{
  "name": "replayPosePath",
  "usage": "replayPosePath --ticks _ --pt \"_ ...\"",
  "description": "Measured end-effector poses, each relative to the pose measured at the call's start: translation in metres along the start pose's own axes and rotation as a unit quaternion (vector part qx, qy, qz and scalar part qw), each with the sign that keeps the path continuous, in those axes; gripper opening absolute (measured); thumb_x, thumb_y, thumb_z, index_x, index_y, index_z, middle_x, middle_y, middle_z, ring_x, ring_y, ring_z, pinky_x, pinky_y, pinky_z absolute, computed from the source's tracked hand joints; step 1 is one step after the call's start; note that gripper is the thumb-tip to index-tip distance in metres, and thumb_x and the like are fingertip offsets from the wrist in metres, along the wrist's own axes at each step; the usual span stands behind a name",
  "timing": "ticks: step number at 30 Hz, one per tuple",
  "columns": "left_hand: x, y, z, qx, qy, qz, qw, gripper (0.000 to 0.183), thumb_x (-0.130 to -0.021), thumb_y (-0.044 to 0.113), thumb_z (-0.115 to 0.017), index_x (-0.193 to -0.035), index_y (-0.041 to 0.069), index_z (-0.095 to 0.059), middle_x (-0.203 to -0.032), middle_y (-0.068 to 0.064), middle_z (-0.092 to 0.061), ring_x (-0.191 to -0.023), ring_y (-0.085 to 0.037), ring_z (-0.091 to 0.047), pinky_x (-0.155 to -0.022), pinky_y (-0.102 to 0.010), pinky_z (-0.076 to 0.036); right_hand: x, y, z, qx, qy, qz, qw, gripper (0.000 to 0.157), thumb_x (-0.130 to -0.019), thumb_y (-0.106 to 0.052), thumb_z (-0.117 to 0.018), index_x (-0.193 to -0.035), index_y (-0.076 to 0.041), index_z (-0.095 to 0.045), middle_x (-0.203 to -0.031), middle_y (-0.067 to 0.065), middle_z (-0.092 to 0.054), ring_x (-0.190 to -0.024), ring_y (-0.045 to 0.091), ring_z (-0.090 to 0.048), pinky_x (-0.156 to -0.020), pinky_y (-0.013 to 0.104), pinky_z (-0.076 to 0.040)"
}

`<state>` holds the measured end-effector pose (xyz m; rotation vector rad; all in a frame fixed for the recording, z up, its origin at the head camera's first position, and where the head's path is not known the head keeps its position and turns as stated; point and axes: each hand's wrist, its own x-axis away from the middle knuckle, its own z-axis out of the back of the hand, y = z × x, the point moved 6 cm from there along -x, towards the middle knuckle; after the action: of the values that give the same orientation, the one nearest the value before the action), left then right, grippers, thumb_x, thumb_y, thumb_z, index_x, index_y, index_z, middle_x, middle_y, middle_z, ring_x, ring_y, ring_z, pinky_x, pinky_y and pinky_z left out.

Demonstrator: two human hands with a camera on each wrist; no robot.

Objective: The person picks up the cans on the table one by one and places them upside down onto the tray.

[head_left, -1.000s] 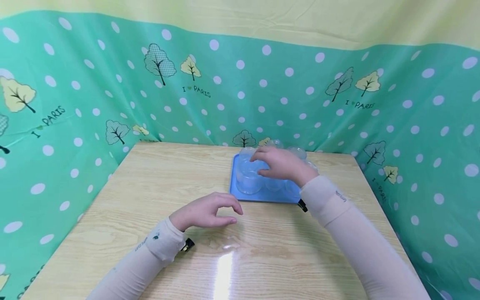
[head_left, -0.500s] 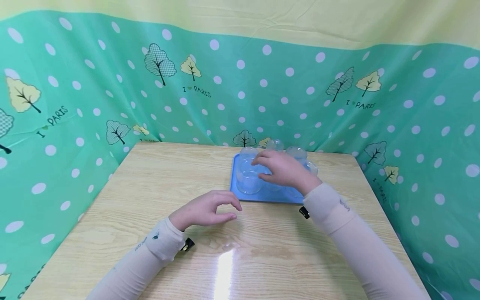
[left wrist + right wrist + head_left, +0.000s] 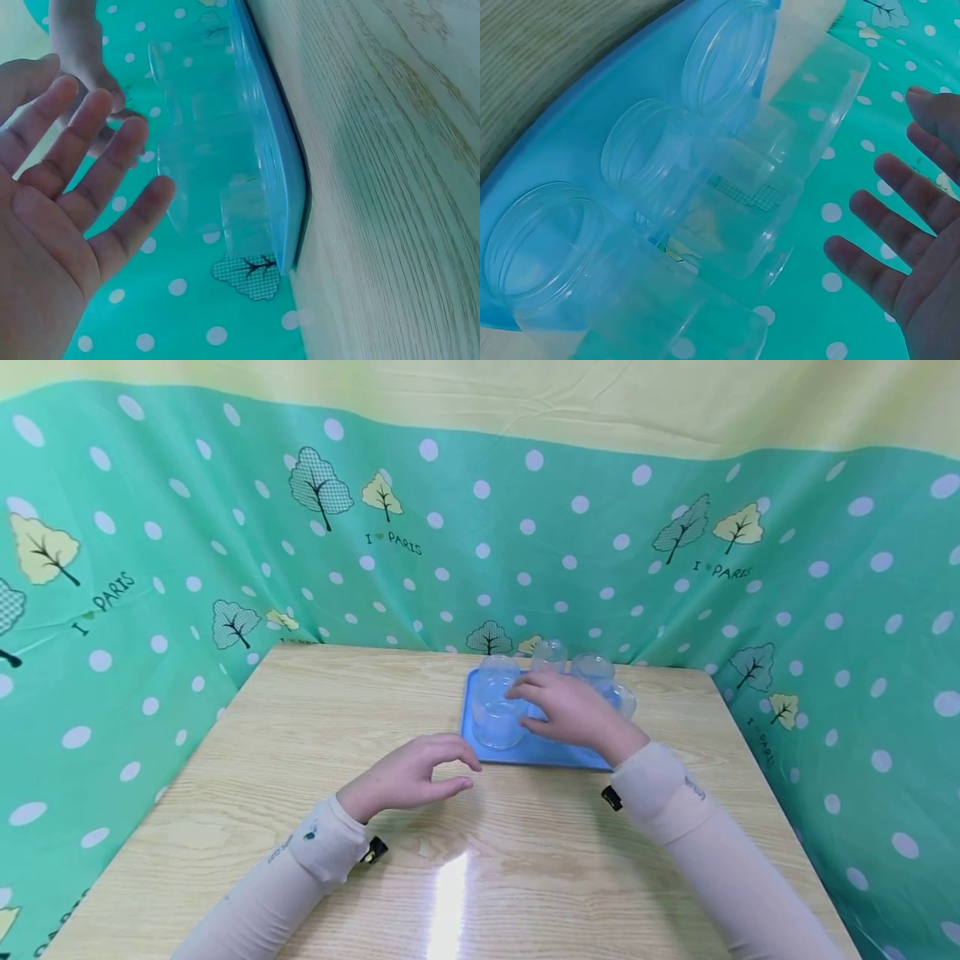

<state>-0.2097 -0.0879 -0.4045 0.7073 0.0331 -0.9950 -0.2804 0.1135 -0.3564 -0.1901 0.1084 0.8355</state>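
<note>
Several clear plastic jars [image 3: 498,718] stand on a blue tray [image 3: 471,747] at the back of the table. In the right wrist view a threaded jar mouth [image 3: 544,244] faces down against the tray. My right hand [image 3: 573,710] hovers over the jars, fingers spread and loosely bent, with nothing in its grasp. It hides part of the jars behind it in the head view. My left hand [image 3: 408,777] is held above the wood in front of the tray's left corner. Its fingers are loosely bent, and its palm is bare in the left wrist view.
The pale wooden table [image 3: 315,718] stretches left and forward of the tray. A green dotted cloth [image 3: 480,543] hangs close behind the table and along both sides. A bright light reflection [image 3: 448,902] lies on the table's front.
My right hand has moved slightly right and toward me, uncovering more of the jars at the back. My left hand has shifted a little toward the tray. The jars and tray stay put.
</note>
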Motion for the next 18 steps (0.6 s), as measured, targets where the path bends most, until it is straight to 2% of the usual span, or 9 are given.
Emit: replayPosePath --ticks 7,18 --pt "0.0 -0.003 0.001 -0.007 0.014 0.018 0.9997 0.017 -0.098 0.024 -0.072 -0.115 0.027 -0.069 -0.117 0.013 -0.067 -0.113 -0.007 -0.063 -0.102 -0.033 -0.052 0.005 0.0 -0.003 0.01 0.011 0.008 1.0 0.04 -0.093 -0.029 -0.077 -0.13 -0.017 -0.069 -0.133 0.001 -0.064 -0.125 0.023 -0.06 -0.103 0.044 -0.053" --pt "-0.003 -0.005 -0.001 -0.026 0.022 0.028 0.999 0.016 -0.099 0.029 -0.07 -0.114 0.025 -0.07 -0.117 0.013 -0.068 -0.114 -0.006 -0.063 -0.101 -0.033 -0.053 0.015 -0.003 -0.004 0.025 0.03 0.026 0.999 0.04 -0.091 -0.027 -0.078 -0.13 -0.016 -0.07 -0.131 0.002 -0.065 -0.124 0.024 -0.059 -0.104 0.045 -0.053"
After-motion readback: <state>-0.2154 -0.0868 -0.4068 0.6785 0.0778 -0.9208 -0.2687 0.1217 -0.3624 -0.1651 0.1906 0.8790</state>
